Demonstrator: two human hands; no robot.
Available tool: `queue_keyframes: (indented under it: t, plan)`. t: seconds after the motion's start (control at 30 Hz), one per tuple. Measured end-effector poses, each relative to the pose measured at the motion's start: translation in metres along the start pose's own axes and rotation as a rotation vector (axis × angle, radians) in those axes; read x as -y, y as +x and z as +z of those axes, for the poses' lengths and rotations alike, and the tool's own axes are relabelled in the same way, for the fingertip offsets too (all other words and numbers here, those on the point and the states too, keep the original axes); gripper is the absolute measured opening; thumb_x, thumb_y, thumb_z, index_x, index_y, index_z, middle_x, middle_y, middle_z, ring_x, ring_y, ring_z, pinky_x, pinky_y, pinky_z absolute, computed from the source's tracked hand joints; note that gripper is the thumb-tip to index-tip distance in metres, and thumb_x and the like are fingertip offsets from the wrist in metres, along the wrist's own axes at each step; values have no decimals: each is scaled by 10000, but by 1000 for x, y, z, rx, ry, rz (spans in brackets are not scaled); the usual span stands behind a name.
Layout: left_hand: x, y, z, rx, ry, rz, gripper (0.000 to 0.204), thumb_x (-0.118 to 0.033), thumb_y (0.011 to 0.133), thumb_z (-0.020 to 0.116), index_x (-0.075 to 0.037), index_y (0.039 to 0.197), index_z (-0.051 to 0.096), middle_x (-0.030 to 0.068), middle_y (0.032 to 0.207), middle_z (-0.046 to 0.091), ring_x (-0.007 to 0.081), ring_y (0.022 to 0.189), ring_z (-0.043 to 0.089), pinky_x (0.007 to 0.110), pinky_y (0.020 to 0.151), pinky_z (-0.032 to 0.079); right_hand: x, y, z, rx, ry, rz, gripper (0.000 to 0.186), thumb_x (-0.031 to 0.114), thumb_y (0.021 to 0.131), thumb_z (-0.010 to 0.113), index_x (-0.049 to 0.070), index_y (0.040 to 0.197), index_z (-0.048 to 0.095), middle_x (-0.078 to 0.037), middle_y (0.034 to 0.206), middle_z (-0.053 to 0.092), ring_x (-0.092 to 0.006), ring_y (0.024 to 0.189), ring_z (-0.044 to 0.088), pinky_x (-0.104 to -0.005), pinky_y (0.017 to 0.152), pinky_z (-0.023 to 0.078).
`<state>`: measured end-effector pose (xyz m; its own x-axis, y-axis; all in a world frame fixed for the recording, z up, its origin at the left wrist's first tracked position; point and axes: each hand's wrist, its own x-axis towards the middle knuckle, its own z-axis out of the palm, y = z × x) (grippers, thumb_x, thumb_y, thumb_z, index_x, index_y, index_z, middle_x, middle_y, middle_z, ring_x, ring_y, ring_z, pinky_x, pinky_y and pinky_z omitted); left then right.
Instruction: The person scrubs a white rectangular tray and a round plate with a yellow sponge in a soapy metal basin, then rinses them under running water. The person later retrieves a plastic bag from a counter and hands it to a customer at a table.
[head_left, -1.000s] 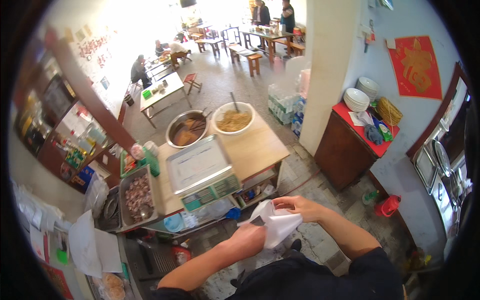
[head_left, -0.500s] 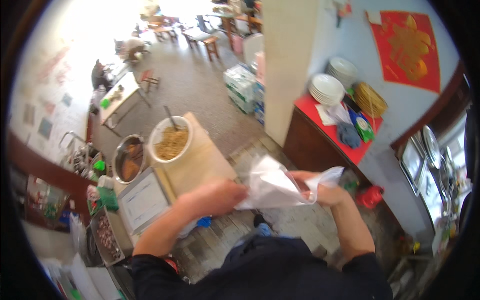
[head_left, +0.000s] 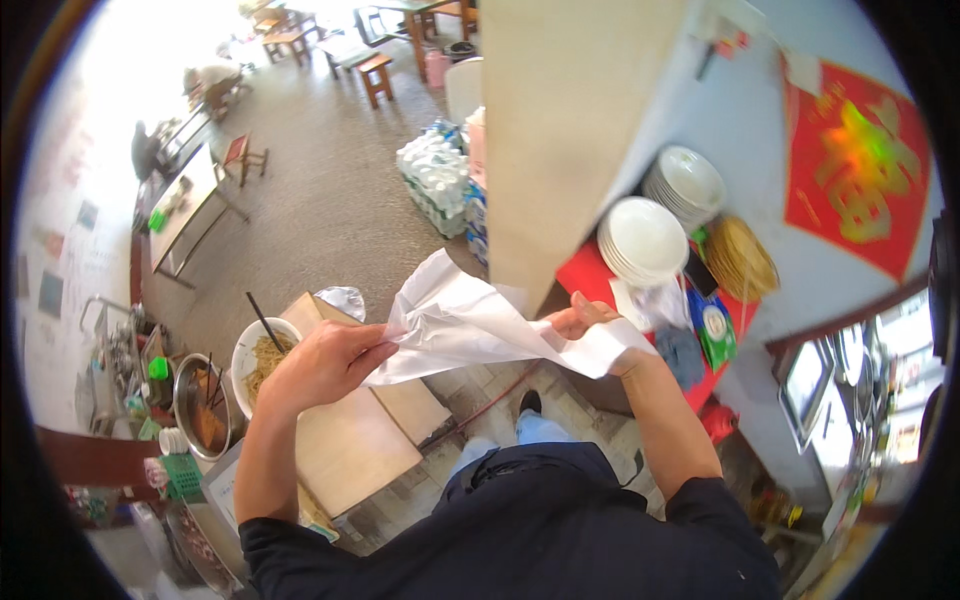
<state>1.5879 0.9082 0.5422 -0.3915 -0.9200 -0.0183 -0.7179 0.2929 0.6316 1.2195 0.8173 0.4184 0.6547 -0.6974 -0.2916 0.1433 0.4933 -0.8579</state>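
A thin white bag [head_left: 455,322], crumpled and twisted, is stretched between my two hands in front of my body. Whether it is paper or plastic I cannot make out. My left hand [head_left: 335,362] pinches its left end between thumb and fingers, above the wooden board. At the other end my right hand [head_left: 590,325] grips it, with part of the bag wrapped over the palm and wrist. Some right fingers show above the fold; the rest are hidden. Left of my left hand, a white bowl of noodles [head_left: 266,362] is partly covered by my forearm.
A wooden board [head_left: 350,450] lies left of me, with a metal pot [head_left: 205,410] beyond the bowl. White plates [head_left: 640,240] are stacked on a red-topped cabinet [head_left: 580,280] at right, beside a woven basket [head_left: 742,262]. Wrapped bottle packs [head_left: 437,175] stand on the floor ahead.
My left hand has moved left and up, drawing the bag out longer and flatter. My right hand has moved slightly up and left. The view has shifted toward the right.
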Motion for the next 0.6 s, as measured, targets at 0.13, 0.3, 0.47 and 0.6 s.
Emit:
queue_keyframes:
  t: [0.13, 0.3, 0.47, 0.6]
  plan:
    - [32, 17, -44, -89, -19, -194, 236, -166, 960, 631, -58, 1160, 696, 169, 651, 575, 274, 533, 543, 364, 547, 447, 47, 121, 16, -17, -105, -207, 457, 384, 992, 554, -7, 1213, 640, -110, 1091, 687, -165, 946, 652, -298, 804, 518]
    - [100, 31, -97, -307, -181, -400, 243, -200, 981, 615, -44, 1141, 709, 82, 650, 601, 128, 565, 519, 304, 571, 450, 58, 256, 39, 432, -234, -197, 596, 186, 930, 666, -10, 1446, 444, -89, 1362, 564, -161, 1219, 546, -312, 1017, 451]
    - [205, 58, -160, -367, -352, -647, 265, -218, 994, 599, -8, 1102, 718, -1, 750, 656, 49, 695, 534, 244, 654, 472, 82, 377, 71, 936, -263, 177, 721, 151, 897, 719, 11, 1500, 348, -71, 1400, 522, -129, 1274, 482, -328, 1077, 399]
    - [295, 102, -227, -406, -447, -724, 309, -243, 991, 595, 30, 1066, 720, 5, 782, 669, 63, 715, 560, 261, 653, 485, 89, 494, 117, 925, -465, -31, 744, 167, 916, 709, 26, 1527, 309, -84, 1415, 518, -161, 1274, 489, -334, 1071, 401]
